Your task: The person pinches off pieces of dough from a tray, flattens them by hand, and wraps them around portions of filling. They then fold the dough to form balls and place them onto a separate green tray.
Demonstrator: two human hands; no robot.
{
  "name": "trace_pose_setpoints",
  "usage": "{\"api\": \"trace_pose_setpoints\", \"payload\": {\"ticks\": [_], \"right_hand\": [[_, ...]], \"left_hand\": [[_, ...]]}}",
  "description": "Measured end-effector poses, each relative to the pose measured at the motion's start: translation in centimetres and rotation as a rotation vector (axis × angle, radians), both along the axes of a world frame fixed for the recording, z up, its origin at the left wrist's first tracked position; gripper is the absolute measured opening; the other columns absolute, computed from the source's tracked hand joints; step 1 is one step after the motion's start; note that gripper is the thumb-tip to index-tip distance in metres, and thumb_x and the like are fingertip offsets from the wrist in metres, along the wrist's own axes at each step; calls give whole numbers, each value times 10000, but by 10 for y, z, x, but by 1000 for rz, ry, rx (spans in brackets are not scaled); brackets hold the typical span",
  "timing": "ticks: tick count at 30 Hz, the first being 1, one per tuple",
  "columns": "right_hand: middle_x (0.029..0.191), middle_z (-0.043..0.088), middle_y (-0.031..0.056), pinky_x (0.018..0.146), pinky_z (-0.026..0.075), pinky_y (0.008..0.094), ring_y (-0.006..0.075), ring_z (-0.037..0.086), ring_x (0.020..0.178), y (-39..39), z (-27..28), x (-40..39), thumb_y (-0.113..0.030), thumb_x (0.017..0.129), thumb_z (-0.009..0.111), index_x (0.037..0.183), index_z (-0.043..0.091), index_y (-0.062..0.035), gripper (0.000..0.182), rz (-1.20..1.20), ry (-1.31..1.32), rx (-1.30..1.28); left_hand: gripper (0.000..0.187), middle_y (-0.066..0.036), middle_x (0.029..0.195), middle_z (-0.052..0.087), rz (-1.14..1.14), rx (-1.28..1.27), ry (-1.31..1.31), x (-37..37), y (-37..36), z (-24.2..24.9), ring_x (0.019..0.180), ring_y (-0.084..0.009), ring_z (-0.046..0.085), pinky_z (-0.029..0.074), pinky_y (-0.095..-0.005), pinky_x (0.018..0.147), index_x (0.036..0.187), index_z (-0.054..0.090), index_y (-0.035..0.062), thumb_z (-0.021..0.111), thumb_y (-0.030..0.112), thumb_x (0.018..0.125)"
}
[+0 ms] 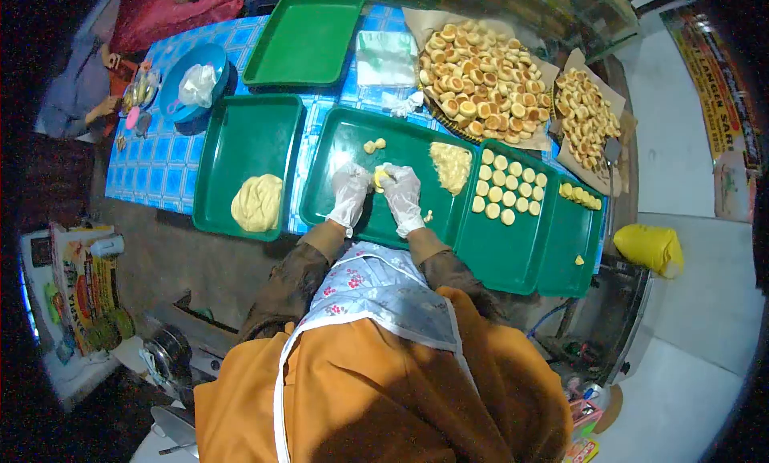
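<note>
One dough piece (379, 179): light, soft, easily dented, I judge; my left hand (350, 194) pinches its nine-o'clock edge, my right hand (402, 194) its three-o'clock.

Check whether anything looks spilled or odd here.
Mildly odd: a small pale dough scrap lies alone in the rightmost green tray, away from the row of yellow dough pieces. No spill or damage stands out.

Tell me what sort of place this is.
Probably a small bakery or home baking kitchen. A lump of dough sits in a green tray, small pale rounds lie in rows in another tray, and a large heap of browned pieces lies near them.
</note>
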State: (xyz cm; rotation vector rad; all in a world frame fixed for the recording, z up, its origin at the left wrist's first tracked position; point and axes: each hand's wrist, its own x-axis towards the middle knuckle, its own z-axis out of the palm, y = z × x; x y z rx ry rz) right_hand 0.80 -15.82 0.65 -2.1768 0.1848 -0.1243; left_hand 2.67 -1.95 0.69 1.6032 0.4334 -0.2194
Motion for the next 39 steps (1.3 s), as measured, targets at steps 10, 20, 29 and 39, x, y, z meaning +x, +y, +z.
{"api": "trace_pose_setpoints", "payload": {"ticks": [10,20,29,39], "right_hand": [[1053,694,228,924,519,455,409,654,994,2,16,7,-160,782,714,1079,750,-12,334,46,7,-81],[955,763,152,670,560,325,219,710,756,-11,14,5,-169,799,766,1072,754,38,343,-39,259,521],[902,728,93,552,517,243,121,653,678,-31,27,4,-89,869,723,1067,730,60,248,-33,342,889],[911,709,23,543,438,218,85,609,692,-32,68,-8,-166,956,676,1047,758,-3,204,-93,241,879]], "left_hand": [[253,-167,771,695,-242,346,-222,11,1,50,698,-324,675,527,-443,680,848,717,39,624,272,882],[277,-222,882,736,-269,578,-65,-13,-9,38,842,-386,722,551,-485,772,1002,804,93,586,199,869],[170,-72,900,733,-134,-336,221,6,-13,-12,826,-207,695,548,-334,730,964,750,40,650,165,905],[491,-170,1200,670,-81,-798,164,-5,-8,41,1023,-232,706,601,-344,878,1424,512,-28,627,13,949]]}}
